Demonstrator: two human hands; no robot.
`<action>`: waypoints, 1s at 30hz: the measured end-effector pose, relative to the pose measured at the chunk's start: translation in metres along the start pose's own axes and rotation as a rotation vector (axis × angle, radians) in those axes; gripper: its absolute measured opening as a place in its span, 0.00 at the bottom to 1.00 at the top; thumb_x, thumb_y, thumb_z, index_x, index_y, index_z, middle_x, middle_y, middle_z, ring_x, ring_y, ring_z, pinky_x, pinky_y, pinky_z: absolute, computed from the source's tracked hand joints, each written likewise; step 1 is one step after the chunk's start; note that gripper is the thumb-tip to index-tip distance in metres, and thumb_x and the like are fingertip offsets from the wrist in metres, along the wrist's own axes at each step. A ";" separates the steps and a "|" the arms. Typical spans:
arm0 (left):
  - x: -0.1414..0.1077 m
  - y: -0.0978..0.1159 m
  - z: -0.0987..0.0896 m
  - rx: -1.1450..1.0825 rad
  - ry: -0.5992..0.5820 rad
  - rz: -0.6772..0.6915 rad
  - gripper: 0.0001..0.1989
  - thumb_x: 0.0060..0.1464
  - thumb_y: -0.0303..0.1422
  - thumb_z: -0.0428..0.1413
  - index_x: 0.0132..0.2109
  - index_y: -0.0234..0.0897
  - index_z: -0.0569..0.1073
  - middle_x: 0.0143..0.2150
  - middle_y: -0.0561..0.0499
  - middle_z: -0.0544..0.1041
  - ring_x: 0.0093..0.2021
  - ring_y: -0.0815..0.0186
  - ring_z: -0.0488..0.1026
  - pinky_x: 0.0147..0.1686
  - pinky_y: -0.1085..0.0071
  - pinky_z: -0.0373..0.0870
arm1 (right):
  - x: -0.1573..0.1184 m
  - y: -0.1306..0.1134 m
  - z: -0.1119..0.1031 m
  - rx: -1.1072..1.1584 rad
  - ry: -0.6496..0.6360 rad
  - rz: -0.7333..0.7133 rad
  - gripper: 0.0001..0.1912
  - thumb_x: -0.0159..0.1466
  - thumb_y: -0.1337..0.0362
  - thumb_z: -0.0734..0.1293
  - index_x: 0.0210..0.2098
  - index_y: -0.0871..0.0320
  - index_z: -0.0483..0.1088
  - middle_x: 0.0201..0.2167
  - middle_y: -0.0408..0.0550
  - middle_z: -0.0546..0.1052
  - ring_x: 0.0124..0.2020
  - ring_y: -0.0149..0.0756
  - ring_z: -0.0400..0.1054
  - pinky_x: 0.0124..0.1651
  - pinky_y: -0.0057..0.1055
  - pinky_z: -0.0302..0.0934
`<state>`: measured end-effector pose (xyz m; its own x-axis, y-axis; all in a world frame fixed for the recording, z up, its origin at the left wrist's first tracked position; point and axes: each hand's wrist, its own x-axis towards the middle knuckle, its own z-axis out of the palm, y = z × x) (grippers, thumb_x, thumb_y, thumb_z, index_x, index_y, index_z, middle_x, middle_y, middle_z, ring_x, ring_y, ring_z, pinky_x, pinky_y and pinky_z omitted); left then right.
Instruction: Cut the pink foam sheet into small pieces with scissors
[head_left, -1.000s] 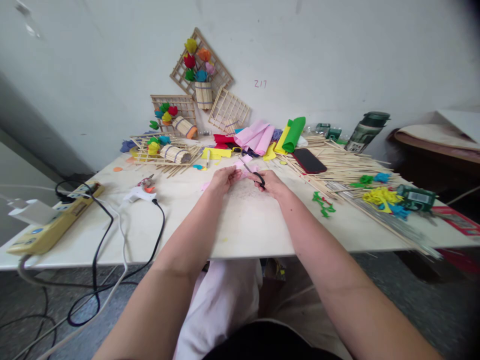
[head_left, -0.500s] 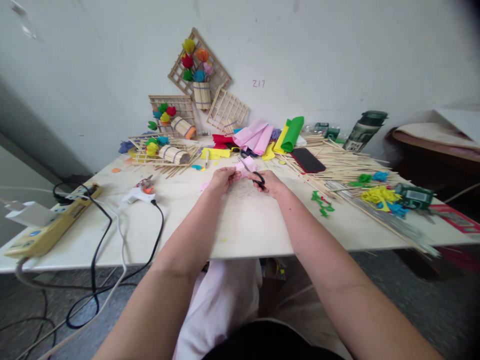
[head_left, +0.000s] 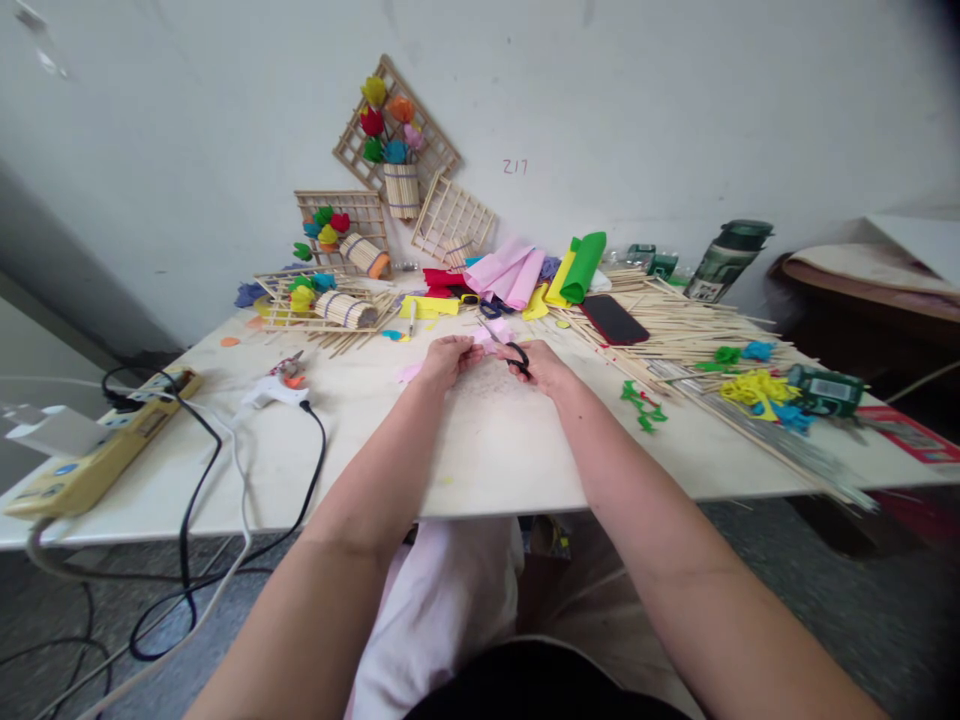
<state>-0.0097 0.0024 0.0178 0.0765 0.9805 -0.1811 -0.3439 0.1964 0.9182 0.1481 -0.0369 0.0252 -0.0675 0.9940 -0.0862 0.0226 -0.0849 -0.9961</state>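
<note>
Near the middle of the white table (head_left: 495, 460), my left hand (head_left: 452, 360) has its fingers pinched on a small piece of pink paper (head_left: 487, 338). My right hand (head_left: 538, 368) is closed around the black handles of a pair of scissors (head_left: 516, 356). The scissor blades point up and left, beside the pink paper. Another pink scrap (head_left: 409, 373) lies just left of my left hand.
Behind my hands lie pink sheets (head_left: 506, 272), a green roll (head_left: 583, 268) and a phone (head_left: 615, 319). Sticks and a bottle (head_left: 729, 262) are at the right. Left are a glue gun (head_left: 276, 391), a power strip (head_left: 105, 450) and cables. Stick lattices with paper flowers stand behind.
The whole view has shifted very slightly. Both hands stay in nearly the same place, with the pink paper and scissors still held.
</note>
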 end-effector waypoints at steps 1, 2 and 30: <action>0.000 0.000 0.001 0.001 0.011 -0.003 0.09 0.55 0.19 0.51 0.28 0.31 0.68 0.23 0.48 0.75 0.23 0.71 0.73 0.30 0.76 0.72 | 0.000 0.000 0.000 -0.014 0.006 0.004 0.13 0.57 0.59 0.71 0.26 0.64 0.70 0.11 0.38 0.63 0.12 0.20 0.52 0.12 0.19 0.43; -0.001 0.000 0.002 0.003 0.023 -0.006 0.09 0.55 0.18 0.51 0.28 0.31 0.68 0.23 0.48 0.75 0.23 0.70 0.74 0.31 0.75 0.73 | 0.000 0.000 0.000 -0.027 0.009 0.010 0.14 0.57 0.59 0.72 0.25 0.64 0.70 0.11 0.38 0.63 0.12 0.20 0.52 0.12 0.19 0.43; -0.003 0.004 0.001 0.075 -0.005 0.087 0.03 0.57 0.23 0.52 0.36 0.27 0.71 0.25 0.48 0.75 0.20 0.74 0.71 0.26 0.77 0.69 | 0.003 -0.004 -0.008 0.043 0.147 -0.005 0.12 0.59 0.60 0.70 0.28 0.64 0.70 0.12 0.38 0.66 0.11 0.21 0.55 0.14 0.18 0.50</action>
<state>-0.0107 0.0001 0.0224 0.0545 0.9937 -0.0976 -0.2784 0.1090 0.9543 0.1554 -0.0331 0.0291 0.0797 0.9935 -0.0813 -0.0199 -0.0800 -0.9966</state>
